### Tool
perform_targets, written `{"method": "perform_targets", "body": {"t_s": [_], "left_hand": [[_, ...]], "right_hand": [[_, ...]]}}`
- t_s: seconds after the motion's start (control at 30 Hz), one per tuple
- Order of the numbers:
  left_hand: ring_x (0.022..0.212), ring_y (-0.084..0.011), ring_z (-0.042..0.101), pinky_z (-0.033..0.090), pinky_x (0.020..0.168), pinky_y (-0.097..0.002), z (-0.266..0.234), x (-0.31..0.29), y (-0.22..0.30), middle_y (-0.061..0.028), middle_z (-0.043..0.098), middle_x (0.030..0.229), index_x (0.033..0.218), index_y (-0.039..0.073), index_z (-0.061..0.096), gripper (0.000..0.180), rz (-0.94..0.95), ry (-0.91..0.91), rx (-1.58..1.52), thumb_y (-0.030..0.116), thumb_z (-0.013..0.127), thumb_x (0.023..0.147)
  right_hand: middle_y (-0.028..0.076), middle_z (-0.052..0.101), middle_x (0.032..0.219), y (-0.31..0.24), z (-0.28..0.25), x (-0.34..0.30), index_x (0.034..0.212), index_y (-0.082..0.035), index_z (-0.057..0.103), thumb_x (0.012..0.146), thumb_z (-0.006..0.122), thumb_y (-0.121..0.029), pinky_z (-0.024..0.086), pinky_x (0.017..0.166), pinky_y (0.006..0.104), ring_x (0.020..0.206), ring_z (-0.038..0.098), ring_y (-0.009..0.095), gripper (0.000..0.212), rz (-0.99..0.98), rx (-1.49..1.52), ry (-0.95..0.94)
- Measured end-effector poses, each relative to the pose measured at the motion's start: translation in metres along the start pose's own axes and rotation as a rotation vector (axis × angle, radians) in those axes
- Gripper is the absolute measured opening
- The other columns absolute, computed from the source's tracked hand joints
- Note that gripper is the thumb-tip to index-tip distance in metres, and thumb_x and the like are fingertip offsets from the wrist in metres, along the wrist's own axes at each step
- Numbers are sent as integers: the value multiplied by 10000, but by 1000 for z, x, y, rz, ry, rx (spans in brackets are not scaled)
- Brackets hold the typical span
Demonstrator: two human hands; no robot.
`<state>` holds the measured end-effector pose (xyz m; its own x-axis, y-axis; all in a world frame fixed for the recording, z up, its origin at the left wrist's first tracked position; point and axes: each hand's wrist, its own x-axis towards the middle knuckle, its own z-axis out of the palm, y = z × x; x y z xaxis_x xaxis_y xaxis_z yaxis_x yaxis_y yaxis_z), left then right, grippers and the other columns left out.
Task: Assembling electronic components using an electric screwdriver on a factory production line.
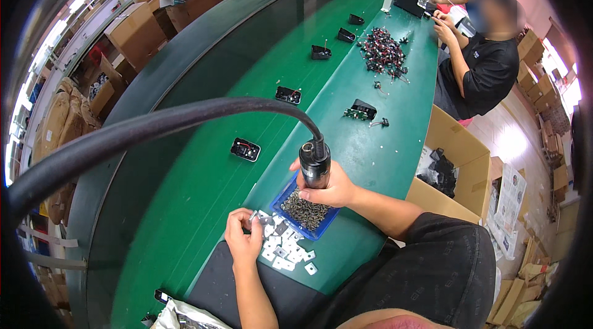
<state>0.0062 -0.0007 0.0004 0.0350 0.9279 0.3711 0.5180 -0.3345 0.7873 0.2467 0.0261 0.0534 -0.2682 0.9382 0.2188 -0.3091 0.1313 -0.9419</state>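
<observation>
An electric screwdriver (pixel 315 167) with a thick black cable is gripped upright in my right hand (pixel 336 190). Its lower end and bit are hidden behind the hand. Beneath it is a blue tray (pixel 319 236) of small screws (pixel 306 210). To the left of the tray, my left hand (pixel 242 239) pinches a small metal plate (pixel 253 216) between thumb and fingers. Loose white and silvery plates (pixel 285 250), many with a hole, lie scattered on the green bench beside that hand.
Black housings (pixel 246 149) sit spaced along the green belt. A pile of wired parts (pixel 383 53) and an open housing (pixel 360 109) lie further up the bench. At right stand a cardboard box (pixel 446 196) with black bags and a co-worker (pixel 488 63). A dark mat (pixel 247 298) is near me.
</observation>
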Motion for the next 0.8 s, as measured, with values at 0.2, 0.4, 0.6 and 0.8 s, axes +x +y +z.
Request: {"method": "perform_targets", "body": {"t_s": [0.2, 0.4, 0.6, 0.8], "left_hand": [[568, -101, 491, 428, 539, -249, 2, -6, -7, -74, 619, 760, 813, 21, 473, 160, -26, -1, -83, -9, 622, 762], [555, -85, 470, 403, 511, -234, 0, -7, -8, -33, 540, 670, 799, 23, 480, 181, -44, -39, -8, -9, 651, 750], [555, -109, 450, 389, 514, -250, -1, -2, 0, -37, 500, 685, 797, 25, 492, 186, -23, -15, 4, -20, 662, 739], [577, -133, 453, 394, 536, -258, -2, 3, 4, -61, 508, 742, 801, 25, 488, 174, 46, 25, 4, -33, 640, 739]], "right_hand": [[-8, 548, 816, 2, -1, 0, 1157, -22, 512, 766, 723, -52, 422, 651, 228, 725, 510, 54, 446, -35, -33, -3], [-9, 549, 807, 1, -1, 0, 1162, -19, 508, 770, 721, -56, 421, 648, 229, 720, 509, 53, 448, -25, -22, -6], [-8, 549, 800, 4, -1, -1, 1167, -15, 503, 768, 721, -51, 421, 637, 230, 706, 511, 56, 456, -35, -22, -9], [-4, 549, 797, 0, -1, 1, 1166, -14, 502, 763, 723, -44, 424, 632, 232, 704, 515, 58, 460, -6, -7, -12]]}}
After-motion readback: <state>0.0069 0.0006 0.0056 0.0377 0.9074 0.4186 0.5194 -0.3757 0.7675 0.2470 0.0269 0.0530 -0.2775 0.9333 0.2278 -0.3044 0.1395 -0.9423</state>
